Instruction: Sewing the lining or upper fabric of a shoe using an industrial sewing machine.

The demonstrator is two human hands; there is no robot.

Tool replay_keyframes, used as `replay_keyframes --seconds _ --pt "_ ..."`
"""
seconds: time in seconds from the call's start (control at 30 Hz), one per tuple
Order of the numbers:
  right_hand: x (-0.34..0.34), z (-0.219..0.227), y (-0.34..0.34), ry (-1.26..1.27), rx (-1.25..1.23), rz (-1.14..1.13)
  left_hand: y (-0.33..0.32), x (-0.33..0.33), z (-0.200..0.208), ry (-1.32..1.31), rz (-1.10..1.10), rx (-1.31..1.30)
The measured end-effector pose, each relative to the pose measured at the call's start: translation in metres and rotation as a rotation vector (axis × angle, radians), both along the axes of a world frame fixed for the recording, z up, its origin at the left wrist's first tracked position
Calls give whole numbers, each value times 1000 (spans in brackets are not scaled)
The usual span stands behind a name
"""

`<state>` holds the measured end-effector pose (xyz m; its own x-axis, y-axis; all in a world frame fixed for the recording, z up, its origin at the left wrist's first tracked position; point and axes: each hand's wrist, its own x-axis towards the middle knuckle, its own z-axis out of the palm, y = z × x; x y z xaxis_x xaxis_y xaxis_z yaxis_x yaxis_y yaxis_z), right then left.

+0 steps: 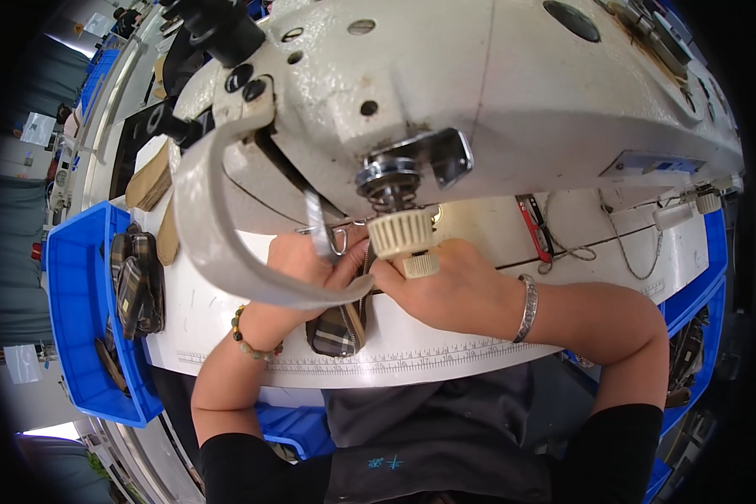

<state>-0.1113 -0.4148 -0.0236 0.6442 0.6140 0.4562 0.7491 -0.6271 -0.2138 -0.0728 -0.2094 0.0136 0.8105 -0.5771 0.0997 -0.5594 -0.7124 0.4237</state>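
Beneath the head of a white sewing machine [479,92], both my hands are closed on a small plaid fabric pouch [334,336] with a metal zipper along one side. My left hand [302,265] pinches its upper part between thumb and fingers. From the other side, my right hand [458,294] grips it near the zipper, its fingertips partly hidden behind the cream tension knob [401,235]. The lower end of the pouch lies on the white table [244,336]. The machine's curved white lever arm [218,235] crosses in front of my left hand, and the needle area is mostly hidden.
On the left, a blue bin [84,311] stands beside a stack of plaid pouches [134,286]. Red-handled snips [536,228] and a loose cord [638,260] lie to the right. More plaid pieces [687,357] sit in blue bins at the right. A printed ruler runs along the front edge.
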Motion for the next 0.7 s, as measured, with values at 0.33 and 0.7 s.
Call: replay_keyframes --seconds 0.33,0.7 --pt "-2 -4 3 61 124 133 1 -3 -8 -57 51 -22" --pt "-7 3 -1 48 31 107 -13 -6 -5 -211 -74 -89"
